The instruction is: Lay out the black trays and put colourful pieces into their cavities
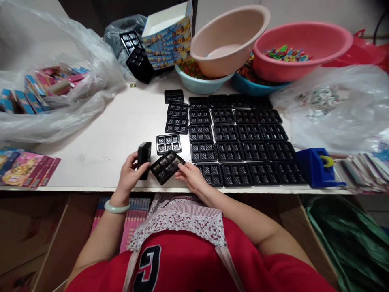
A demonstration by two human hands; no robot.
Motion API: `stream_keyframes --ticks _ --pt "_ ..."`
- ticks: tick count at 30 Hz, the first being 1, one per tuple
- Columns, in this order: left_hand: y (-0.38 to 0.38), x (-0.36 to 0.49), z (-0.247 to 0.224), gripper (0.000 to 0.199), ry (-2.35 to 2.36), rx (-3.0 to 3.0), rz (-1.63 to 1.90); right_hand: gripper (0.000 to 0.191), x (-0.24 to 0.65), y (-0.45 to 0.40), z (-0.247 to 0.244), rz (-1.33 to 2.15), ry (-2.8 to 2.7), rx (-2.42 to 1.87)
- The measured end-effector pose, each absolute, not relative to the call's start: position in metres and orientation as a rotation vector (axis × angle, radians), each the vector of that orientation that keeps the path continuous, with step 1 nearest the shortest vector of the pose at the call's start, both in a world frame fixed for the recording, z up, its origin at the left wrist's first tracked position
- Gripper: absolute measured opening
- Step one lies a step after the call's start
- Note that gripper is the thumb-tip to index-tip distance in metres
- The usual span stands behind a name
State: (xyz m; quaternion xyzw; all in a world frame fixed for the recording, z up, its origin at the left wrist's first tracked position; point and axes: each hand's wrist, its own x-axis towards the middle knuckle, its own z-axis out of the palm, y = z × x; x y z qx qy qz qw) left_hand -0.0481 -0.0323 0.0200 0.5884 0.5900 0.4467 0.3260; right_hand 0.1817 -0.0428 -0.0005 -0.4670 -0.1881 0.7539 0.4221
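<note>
My left hand (130,170) is closed around a small stack of black plastic trays (144,160), held on edge above the white table (97,142). Between thumb and fingers, my right hand (190,175) pinches one black six-compartment tray (166,167), tilted just right of the stack. Right behind it lies another black tray (168,144), flat on the table. Farther back, a few more trays (176,124) form a loose column. To the right, several rows of the same trays (229,151) lie side by side, their compartments facing up.
Basins stand at the back, including a pink basin (304,36) with colourful small pieces and a tilted beige basin (227,40). A blue tape dispenser (316,168) sits at the front right. Clear bags (100,89) flank the table. Printed boxes (170,44) are stacked at the back.
</note>
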Motion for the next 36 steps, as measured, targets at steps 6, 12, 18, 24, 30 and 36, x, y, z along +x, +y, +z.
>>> stream_keyframes --ticks 6,12,18,24,30,36 --pt "-0.049 -0.06 0.029 0.044 1.46 1.643 1.147 0.02 0.206 -0.073 0.011 2.151 -0.321 -1.217" --pt "-0.063 -0.024 0.028 0.039 1.169 2.183 0.963 0.018 0.197 -0.063 0.039 1.87 -0.973 -1.154" --pt "-0.061 -0.025 0.025 0.039 1.259 2.303 0.996 0.023 0.182 -0.059 0.035 1.855 -0.953 -1.103" --pt "-0.06 -0.024 0.03 0.039 1.224 2.341 1.042 0.036 0.181 -0.063 0.034 1.793 -0.914 -1.07" --pt "-0.059 -0.017 0.024 0.039 1.155 2.345 1.007 0.033 0.182 -0.061 0.031 1.829 -0.881 -1.056" --pt "-0.061 -0.015 0.03 0.029 1.233 2.099 1.067 0.039 0.181 -0.062 0.026 1.847 -0.757 -1.061"
